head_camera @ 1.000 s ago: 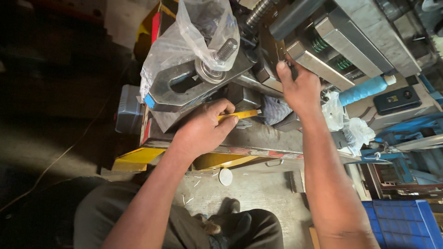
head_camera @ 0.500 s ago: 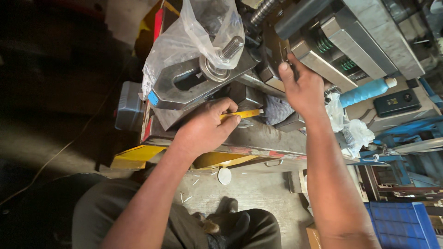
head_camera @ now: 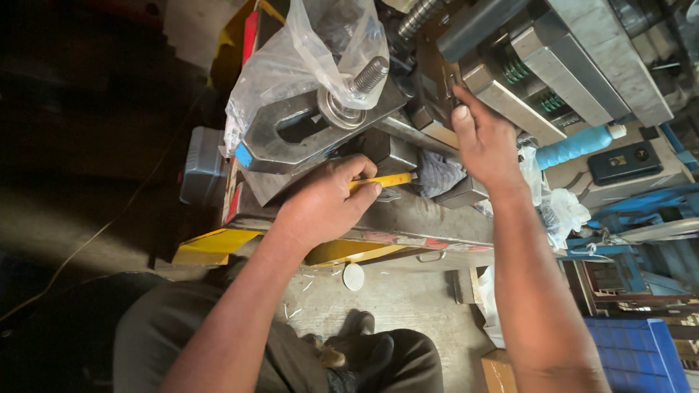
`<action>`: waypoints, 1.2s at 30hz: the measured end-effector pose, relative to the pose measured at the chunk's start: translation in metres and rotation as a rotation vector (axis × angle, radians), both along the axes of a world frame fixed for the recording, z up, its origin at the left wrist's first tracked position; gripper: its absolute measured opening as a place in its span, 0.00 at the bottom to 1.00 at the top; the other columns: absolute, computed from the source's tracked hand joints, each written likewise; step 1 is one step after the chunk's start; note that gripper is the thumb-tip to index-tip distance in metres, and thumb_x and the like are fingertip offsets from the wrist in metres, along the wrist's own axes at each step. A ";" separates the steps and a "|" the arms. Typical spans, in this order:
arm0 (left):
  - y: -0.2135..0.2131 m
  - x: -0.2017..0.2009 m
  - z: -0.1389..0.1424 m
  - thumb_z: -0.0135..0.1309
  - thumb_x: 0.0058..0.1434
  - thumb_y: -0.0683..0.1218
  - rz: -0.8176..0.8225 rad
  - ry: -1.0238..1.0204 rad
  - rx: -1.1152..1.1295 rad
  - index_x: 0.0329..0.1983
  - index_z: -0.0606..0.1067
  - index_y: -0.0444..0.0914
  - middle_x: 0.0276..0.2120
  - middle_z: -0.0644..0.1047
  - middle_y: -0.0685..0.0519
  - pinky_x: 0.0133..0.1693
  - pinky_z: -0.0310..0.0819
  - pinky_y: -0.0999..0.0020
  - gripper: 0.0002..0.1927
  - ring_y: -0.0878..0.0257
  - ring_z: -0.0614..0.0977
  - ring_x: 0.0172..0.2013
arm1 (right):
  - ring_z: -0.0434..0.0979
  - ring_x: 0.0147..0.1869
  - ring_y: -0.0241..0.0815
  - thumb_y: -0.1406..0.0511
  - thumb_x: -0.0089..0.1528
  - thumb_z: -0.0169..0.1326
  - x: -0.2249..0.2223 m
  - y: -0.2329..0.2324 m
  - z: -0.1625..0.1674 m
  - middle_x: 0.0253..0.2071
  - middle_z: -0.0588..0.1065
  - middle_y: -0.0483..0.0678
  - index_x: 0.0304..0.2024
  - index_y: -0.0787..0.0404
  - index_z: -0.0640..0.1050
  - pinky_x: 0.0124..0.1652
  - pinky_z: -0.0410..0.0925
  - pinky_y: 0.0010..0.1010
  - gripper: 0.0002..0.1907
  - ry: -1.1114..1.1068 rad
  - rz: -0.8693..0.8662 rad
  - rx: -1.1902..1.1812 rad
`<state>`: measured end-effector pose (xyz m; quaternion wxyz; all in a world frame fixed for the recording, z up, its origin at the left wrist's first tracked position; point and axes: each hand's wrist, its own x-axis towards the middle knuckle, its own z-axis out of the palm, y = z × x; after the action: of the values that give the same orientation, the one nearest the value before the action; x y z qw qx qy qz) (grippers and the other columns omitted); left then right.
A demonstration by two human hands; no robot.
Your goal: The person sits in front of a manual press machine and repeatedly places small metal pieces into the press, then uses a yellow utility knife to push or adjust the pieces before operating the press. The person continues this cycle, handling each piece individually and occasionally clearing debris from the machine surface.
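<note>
My left hand [head_camera: 324, 204] is closed around a thin yellow tool [head_camera: 389, 180] that points right, resting on the steel machine bed [head_camera: 408, 218]. Just above it lies a slotted steel clamp bar [head_camera: 306, 135] with a threaded stud [head_camera: 368, 75] through it, partly under a clear plastic bag [head_camera: 306, 51]. My right hand [head_camera: 484, 138] reaches up to a dark metal part [head_camera: 437, 69] of the machine block, fingers pressed on its edge. A grey rag [head_camera: 437, 173] sits between the two hands.
A blue cylinder [head_camera: 579, 145] and a dark box [head_camera: 626, 161] lie at the right, with crumpled white plastic [head_camera: 561, 207] below them. A blue crate [head_camera: 641, 356] stands at lower right. A grey case [head_camera: 204, 167] sits left of the bed. My legs and shoes [head_camera: 349, 349] are below.
My right hand has shifted slightly up and left along the machine block. My left hand stays on the yellow tool in nearly the same place.
</note>
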<state>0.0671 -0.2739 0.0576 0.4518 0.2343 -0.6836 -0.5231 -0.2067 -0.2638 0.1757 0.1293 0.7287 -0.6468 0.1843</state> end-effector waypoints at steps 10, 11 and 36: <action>0.001 0.002 0.005 0.57 0.63 0.48 0.006 -0.016 -0.004 0.43 0.75 0.36 0.34 0.81 0.47 0.37 0.74 0.61 0.11 0.54 0.82 0.33 | 0.72 0.66 0.67 0.51 0.65 0.63 -0.009 0.007 0.002 0.61 0.73 0.65 0.67 0.65 0.69 0.64 0.64 0.49 0.36 0.008 0.060 -0.021; 0.001 0.002 0.006 0.57 0.63 0.48 0.007 -0.009 -0.011 0.43 0.75 0.36 0.34 0.81 0.47 0.37 0.74 0.61 0.11 0.54 0.83 0.34 | 0.72 0.66 0.66 0.51 0.61 0.65 -0.008 0.008 0.003 0.61 0.73 0.65 0.67 0.65 0.69 0.64 0.64 0.49 0.38 0.034 0.080 -0.026; 0.026 -0.020 0.004 0.64 0.61 0.43 0.254 -0.279 -0.132 0.45 0.78 0.33 0.32 0.79 0.58 0.37 0.72 0.76 0.12 0.74 0.76 0.32 | 0.80 0.55 0.56 0.43 0.59 0.61 -0.014 0.054 0.017 0.50 0.79 0.51 0.60 0.58 0.73 0.56 0.66 0.53 0.36 0.002 0.043 -0.158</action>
<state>0.0473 -0.2474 0.0612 0.4295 0.3587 -0.7374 -0.3783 -0.2204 -0.2101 0.1931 0.1829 0.7302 -0.6142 0.2368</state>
